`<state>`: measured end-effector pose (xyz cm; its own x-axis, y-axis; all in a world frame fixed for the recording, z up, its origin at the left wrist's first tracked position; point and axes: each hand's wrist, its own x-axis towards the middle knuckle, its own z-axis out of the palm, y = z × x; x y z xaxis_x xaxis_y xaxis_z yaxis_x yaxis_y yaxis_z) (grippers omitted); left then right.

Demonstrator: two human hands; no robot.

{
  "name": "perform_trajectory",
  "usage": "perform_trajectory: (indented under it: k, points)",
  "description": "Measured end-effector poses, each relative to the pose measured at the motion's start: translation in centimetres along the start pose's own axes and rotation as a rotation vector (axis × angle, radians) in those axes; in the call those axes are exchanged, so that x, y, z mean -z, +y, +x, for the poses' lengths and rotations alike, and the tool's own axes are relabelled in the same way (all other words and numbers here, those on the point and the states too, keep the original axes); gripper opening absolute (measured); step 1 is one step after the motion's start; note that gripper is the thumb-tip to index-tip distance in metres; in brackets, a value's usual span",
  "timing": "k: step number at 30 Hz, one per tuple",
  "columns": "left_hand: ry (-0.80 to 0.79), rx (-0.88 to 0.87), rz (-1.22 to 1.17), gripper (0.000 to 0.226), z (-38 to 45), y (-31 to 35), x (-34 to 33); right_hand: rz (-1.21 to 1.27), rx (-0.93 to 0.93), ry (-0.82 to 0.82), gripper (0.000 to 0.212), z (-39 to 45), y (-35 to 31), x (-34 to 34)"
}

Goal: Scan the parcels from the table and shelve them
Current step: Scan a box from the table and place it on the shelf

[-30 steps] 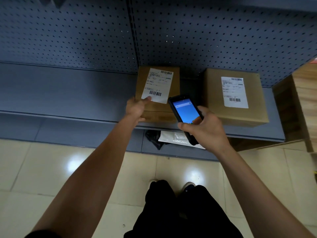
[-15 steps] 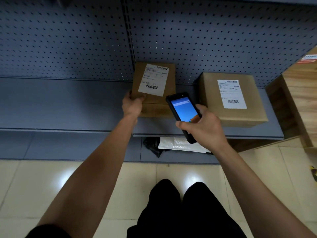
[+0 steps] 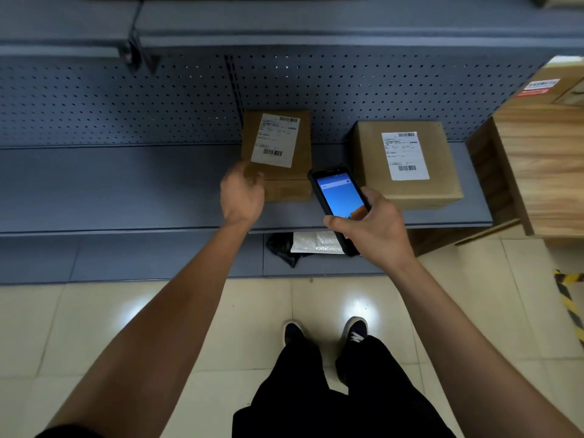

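The left hand (image 3: 241, 196) hangs blurred at the near left corner of the small box (image 3: 277, 154), fingers loosely spread; whether it touches the box I cannot tell. That box sits on the grey shelf (image 3: 110, 188), label up, against the pegboard (image 3: 94, 102). The right hand (image 3: 371, 227) grips a scanner (image 3: 339, 197), screen lit blue. A larger box (image 3: 406, 162) sits further right on the same shelf, beside a wooden table (image 3: 546, 165).

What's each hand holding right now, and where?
Right hand grips the handheld scanner by its lower body. Left hand is blurred beside the box, holding nothing.
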<state>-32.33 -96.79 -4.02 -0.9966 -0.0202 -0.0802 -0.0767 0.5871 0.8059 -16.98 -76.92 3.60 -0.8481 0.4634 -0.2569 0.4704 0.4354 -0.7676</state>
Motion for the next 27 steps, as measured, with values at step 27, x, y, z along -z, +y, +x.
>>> perform_trajectory:
  k: [27]
  points:
    - [-0.696,-0.397,0.167,0.039,-23.2,28.4,-28.0,0.308,-0.288,0.503,0.038,-12.3,22.1,32.8]
